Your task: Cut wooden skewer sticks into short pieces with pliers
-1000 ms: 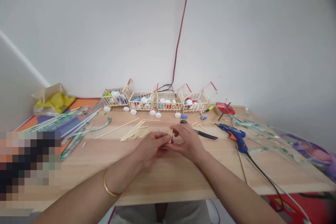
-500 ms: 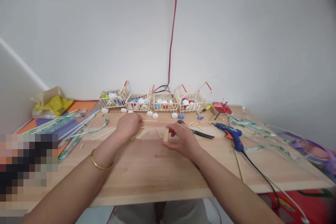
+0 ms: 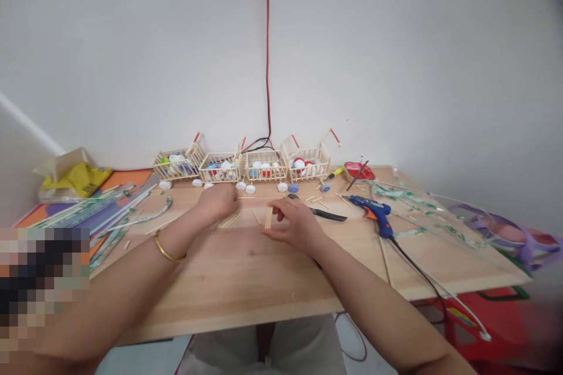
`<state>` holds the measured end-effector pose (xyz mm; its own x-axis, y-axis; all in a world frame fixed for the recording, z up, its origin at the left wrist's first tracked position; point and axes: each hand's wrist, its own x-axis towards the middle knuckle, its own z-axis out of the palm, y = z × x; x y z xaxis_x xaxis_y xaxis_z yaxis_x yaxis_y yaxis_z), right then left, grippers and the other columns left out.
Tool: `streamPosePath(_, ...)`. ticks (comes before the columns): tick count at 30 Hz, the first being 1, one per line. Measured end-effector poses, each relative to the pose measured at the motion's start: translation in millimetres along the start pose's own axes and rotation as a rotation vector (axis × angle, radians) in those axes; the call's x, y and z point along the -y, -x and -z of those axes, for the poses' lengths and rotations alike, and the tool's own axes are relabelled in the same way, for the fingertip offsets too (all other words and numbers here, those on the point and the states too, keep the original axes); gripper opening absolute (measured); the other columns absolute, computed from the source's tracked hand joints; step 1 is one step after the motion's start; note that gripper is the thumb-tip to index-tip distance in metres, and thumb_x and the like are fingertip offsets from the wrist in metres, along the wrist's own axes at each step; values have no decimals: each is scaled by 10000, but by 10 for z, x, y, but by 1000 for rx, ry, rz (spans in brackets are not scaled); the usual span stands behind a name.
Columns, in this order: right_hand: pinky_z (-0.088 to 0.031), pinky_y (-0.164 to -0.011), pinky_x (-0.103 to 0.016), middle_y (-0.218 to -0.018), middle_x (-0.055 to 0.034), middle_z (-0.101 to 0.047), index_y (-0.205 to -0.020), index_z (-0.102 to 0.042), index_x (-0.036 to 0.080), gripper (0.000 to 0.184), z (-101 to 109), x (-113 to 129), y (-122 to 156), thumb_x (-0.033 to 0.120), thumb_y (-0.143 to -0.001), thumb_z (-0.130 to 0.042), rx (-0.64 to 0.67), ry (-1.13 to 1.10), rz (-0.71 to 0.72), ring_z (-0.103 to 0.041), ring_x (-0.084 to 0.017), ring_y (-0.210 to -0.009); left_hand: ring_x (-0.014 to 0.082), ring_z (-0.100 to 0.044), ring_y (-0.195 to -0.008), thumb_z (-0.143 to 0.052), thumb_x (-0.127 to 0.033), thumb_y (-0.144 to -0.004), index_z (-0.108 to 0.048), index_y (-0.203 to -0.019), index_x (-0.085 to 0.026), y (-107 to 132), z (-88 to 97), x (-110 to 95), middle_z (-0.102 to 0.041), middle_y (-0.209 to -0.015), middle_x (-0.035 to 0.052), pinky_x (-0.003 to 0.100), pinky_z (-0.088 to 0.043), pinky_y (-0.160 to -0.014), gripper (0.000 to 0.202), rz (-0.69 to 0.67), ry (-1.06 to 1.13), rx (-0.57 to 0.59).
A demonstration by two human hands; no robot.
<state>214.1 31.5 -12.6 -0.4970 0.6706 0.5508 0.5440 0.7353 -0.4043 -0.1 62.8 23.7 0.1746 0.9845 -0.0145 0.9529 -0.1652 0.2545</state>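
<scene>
Several short wooden sticks (image 3: 268,218) stand side by side, pinched between the thumb and fingers of my right hand (image 3: 295,224) above the middle of the table. My left hand (image 3: 219,205) reaches over loose sticks (image 3: 227,221) with its fingers curled down toward the tabletop. Its fingertips are mostly hidden, and what they hold, if anything, does not show. A single stick (image 3: 244,198) lies by those fingertips. Another loose stick (image 3: 256,217) rests between the hands. Scissors (image 3: 329,214) with dark blades lie behind my right hand, partly covered by it.
Small stick-built carts (image 3: 265,165) holding bottle caps line the wall. On the right lie a blue glue gun (image 3: 373,213), a red dish (image 3: 359,171) and plastic strips (image 3: 409,196). Glue sticks (image 3: 127,202) and a yellow bag (image 3: 77,179) are at the left. A red stool (image 3: 488,328) stands below.
The view has shifted, so the scene sits further left. My right hand still holds the sticks upright; my left hand stays over the loose sticks, close behind the carts' wheels.
</scene>
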Motion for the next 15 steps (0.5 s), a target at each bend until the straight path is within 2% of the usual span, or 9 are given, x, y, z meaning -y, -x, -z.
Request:
streamPosePath(3, -399, -687, -290, -777, -18, -601, -1038, -545, 157, 477, 3, -2, -3, 405, -669, -717, 7, 2, -4, -560, -144, -695, 231, -599, -691, -495, -193, -670, -643, -614, -148, 153, -112, -88, -655, -683, 126, 309, -409, -652, 164, -38, -92, 20)
streamPosePath(6, -398, -692, -292, -782, -20, -606, -1045, -545, 162, 476, -5, -10, -5, 397, -669, -717, 21, 0, -8, -563, -145, -694, 251, -590, -786, -454, -164, -704, -658, -705, -121, 250, -214, -128, -653, -790, 157, 329, -404, -698, 208, -63, -165, -7)
streamPosePath(11, -400, -690, -290, -782, -22, -605, -1040, -548, 157, 473, -3, -19, -10, 398, -670, -718, 26, 4, -24, -560, -145, -699, 253, -562, -828, -424, -128, -751, -645, -851, -94, 232, -236, -79, -622, -859, 157, 331, -392, -684, 245, -70, -316, -124)
streamPosePath(15, -397, -687, -288, -780, -11, -601, -1044, -549, 174, 453, 19, -12, -14, 377, -676, -718, 34, 5, -20, -551, -140, -697, 234, -540, -834, -403, -187, -821, -660, -844, -140, 209, -278, -169, -614, -853, 129, 328, -380, -710, 262, -179, -231, -163)
